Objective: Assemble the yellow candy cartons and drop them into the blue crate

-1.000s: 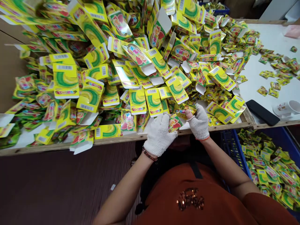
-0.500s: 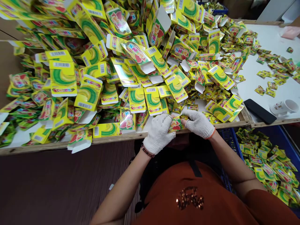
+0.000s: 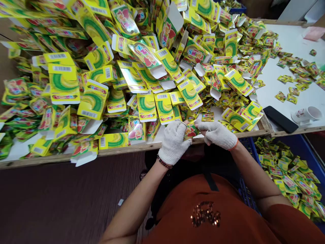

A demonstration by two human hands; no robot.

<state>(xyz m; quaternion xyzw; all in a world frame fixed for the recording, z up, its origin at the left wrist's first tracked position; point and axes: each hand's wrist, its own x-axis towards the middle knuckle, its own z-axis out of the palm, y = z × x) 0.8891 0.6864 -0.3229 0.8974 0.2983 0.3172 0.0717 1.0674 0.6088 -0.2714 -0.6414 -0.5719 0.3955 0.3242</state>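
My left hand [image 3: 174, 140], in a white knit glove with bare fingertips, is closed around a small candy box [image 3: 190, 131] at the front edge of the table. The box is green and yellow with a red fruit print, and the hand partly covers it. At the box's right end is my right hand [image 3: 217, 134], gloved too, with fingers curled together and tips close to the box; whether they pinch anything is hidden. Just beyond the hands lies a small yellow sachet [image 3: 207, 117]. Several flat yellow boxes [image 3: 164, 107] lie behind my left hand.
A heap of boxes and sachets covers the table, bounded by a wooden edge [image 3: 127, 148]. To the right are a black phone [image 3: 280, 119], a white mug [image 3: 306, 115] and scattered sachets [image 3: 291, 98]. Below stands a blue crate [image 3: 311, 159] of filled boxes.
My right hand has shifted slightly right and down, its fingers changing from spread around the box's end to curled together. My left hand keeps the box, moved slightly right. The view has shifted a little.
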